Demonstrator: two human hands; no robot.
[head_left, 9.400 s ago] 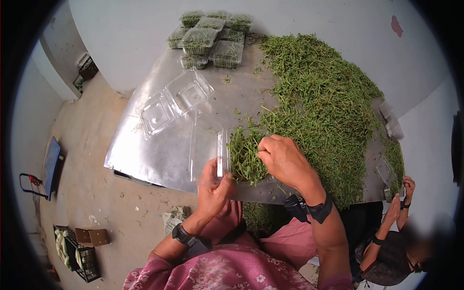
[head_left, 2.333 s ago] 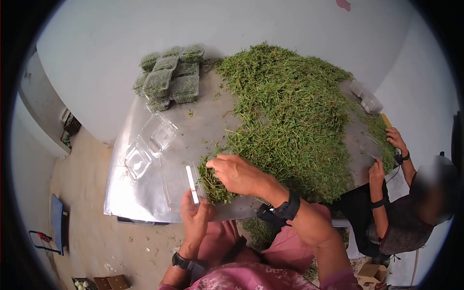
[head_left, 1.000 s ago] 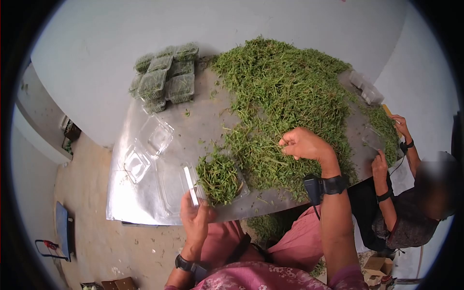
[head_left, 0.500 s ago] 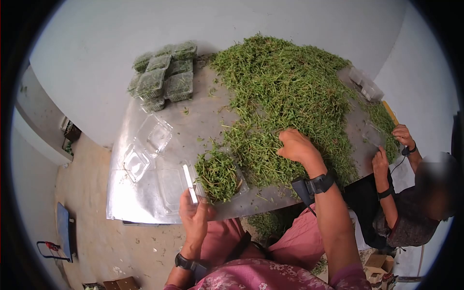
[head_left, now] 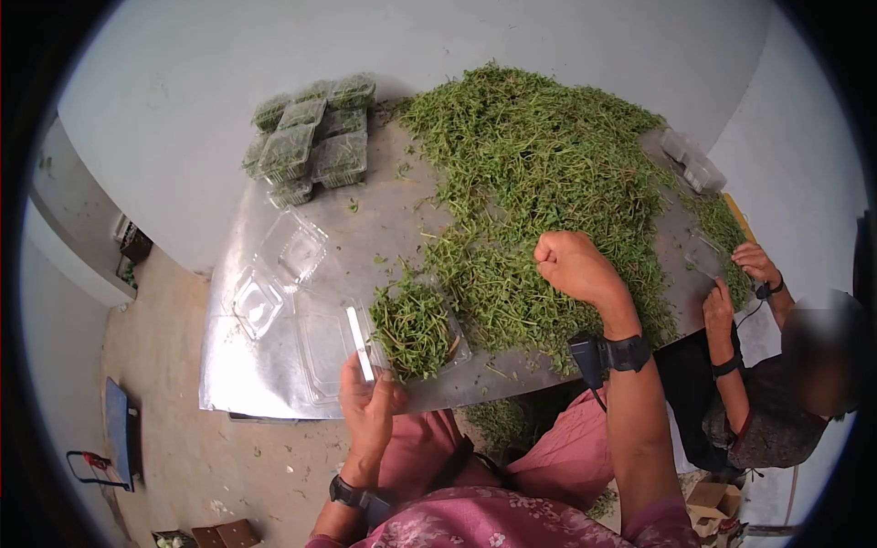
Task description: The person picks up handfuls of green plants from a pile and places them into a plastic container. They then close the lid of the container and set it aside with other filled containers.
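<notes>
My left hand grips the near edge of an open clear plastic container at the table's front edge. Green leafy stems are heaped in the container's right half, while its lid half lies flat to the left. My right hand is closed over the lower part of a large pile of greens; whether stems are inside the fingers is hidden. Another empty clear container lies open farther back on the left.
Filled clear boxes are stacked at the back left of the metal table. Empty boxes stand at the right. A co-worker has both hands near the right edge. A blue trolley is on the floor.
My right hand has moved slightly right and up over the pile, its fingers more tightly curled. My left hand stays at the container. The co-worker's upper hand has shifted slightly left.
</notes>
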